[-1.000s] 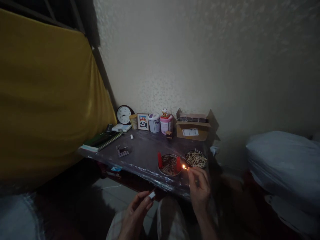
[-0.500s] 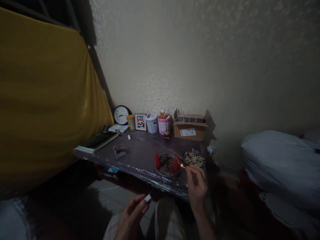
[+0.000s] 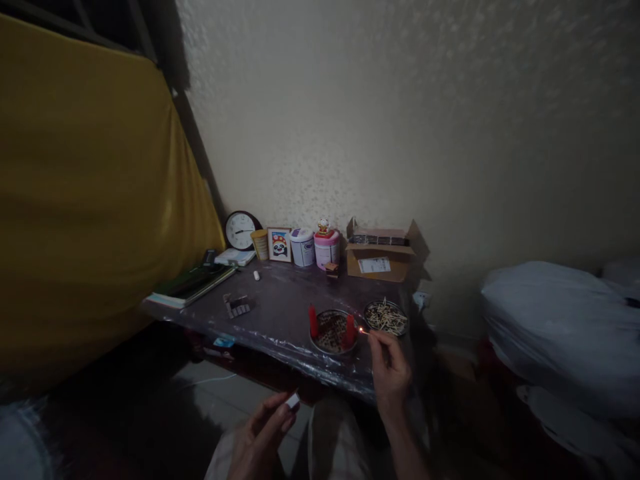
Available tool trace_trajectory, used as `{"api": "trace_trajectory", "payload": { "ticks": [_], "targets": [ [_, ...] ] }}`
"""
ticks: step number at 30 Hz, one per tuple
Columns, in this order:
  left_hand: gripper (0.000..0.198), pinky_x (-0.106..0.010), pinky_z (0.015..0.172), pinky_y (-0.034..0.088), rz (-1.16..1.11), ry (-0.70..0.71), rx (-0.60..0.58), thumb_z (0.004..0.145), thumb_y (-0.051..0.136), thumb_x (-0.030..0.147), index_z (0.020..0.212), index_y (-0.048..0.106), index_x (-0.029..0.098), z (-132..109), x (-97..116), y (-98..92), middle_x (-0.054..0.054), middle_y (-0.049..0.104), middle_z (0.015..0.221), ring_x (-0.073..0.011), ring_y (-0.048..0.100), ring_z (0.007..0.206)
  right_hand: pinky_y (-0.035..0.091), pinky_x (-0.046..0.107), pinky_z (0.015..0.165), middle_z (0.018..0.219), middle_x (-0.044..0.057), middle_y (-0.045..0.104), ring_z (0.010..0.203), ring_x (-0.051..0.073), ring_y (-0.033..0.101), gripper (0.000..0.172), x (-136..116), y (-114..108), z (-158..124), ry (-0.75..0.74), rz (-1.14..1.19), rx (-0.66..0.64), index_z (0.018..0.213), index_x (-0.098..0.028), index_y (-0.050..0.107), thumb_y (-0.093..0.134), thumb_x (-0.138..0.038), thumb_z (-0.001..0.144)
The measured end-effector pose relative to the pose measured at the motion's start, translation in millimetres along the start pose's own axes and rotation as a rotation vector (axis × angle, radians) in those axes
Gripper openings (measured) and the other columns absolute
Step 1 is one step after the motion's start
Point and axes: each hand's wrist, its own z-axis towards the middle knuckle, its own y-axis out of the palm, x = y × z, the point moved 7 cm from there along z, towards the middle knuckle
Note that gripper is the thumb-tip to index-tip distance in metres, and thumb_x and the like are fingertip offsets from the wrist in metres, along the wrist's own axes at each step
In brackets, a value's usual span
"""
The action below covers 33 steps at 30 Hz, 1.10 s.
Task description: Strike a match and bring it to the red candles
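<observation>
Between the fingertips of my right hand (image 3: 391, 367) is a lit match (image 3: 365, 331), its glowing tip just right of a red candle (image 3: 349, 331). That candle and a second red candle (image 3: 313, 322) stand upright in a round dish (image 3: 330, 349) with dark, speckled contents. Beside it, a dish of matchsticks (image 3: 386, 317) sits just beyond my right hand. My left hand (image 3: 267, 427), low in front of the table, pinches a small matchbox (image 3: 293, 401), mostly covered by the fingers. No flame shows on either candle.
Plastic film covers the table (image 3: 285, 300). Along the wall stand a clock (image 3: 242, 231), a framed picture (image 3: 279, 245), tins (image 3: 303, 248) and an open cardboard box (image 3: 379, 260). Books (image 3: 193, 287) lie at the left. A dark tray-like piece (image 3: 237, 305) rests near the front edge.
The view has shifted slightly. The match flame looks a little smaller and dimmer. Both hands keep their holds, and the match stays beside the right candle.
</observation>
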Motion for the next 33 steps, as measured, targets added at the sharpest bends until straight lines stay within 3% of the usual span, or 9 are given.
{"api": "trace_trajectory", "payload": {
  "ticks": [7,23,33],
  "targets": [
    [0.041,-0.033,0.077,0.05,-0.016,0.014,0.007,0.047,0.085,0.038,0.078,0.073,0.014,1,2,-0.5,-0.007,0.073,0.077,-0.0265,0.067,0.084,0.054,0.032,0.075,0.083,0.005,0.071,0.077,0.018,0.066,0.015,3,4,2,0.059,-0.003,-0.004,0.084,-0.018,0.068,0.062,-0.032,0.081],
    [0.038,-0.023,0.074,0.049,-0.067,-0.008,-0.025,0.05,0.085,0.037,0.078,0.073,0.015,15,-12,-11.4,-0.003,0.071,0.072,-0.0173,0.065,0.079,0.054,0.033,0.073,0.081,0.005,0.069,0.076,0.017,0.065,0.015,20,23,1,0.106,0.082,0.011,0.082,-0.017,0.066,0.064,-0.032,0.08],
    [0.042,-0.027,0.073,0.05,-0.046,-0.017,-0.002,0.044,0.087,0.037,0.075,0.073,0.014,14,-8,-11.1,-0.005,0.071,0.069,-0.021,0.066,0.078,0.052,0.033,0.072,0.079,0.004,0.069,0.074,0.017,0.064,0.014,17,28,2,0.094,0.079,0.005,0.079,-0.017,0.065,0.063,-0.031,0.081]
  ]
}}
